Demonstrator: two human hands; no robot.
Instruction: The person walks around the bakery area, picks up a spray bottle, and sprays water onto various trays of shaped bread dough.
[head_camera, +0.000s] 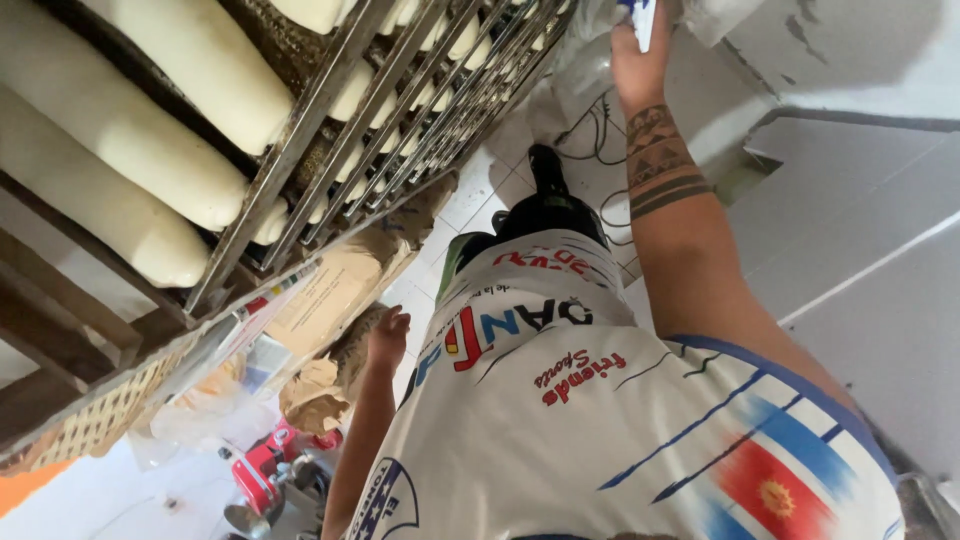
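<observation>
My right hand (637, 52) reaches forward at the top edge of the view, with a banded tattoo on the forearm. Its fingers close on a clear plastic bag (585, 55) with a blue and white piece at the fingertips; the frame cuts off part of the hand. My left hand (388, 335) hangs low beside my white printed shirt (560, 400). It holds nothing, its fingers loosely apart, right next to crumpled brown paper sacks (335, 350).
A metal rack (310, 110) with several long pale dough loaves (120, 130) fills the left side. Under it lie papers and plastic. A red machine (262, 470) stands at the bottom left. Black cables (600, 130) trail on the white tiled floor near my dark shoe (546, 165).
</observation>
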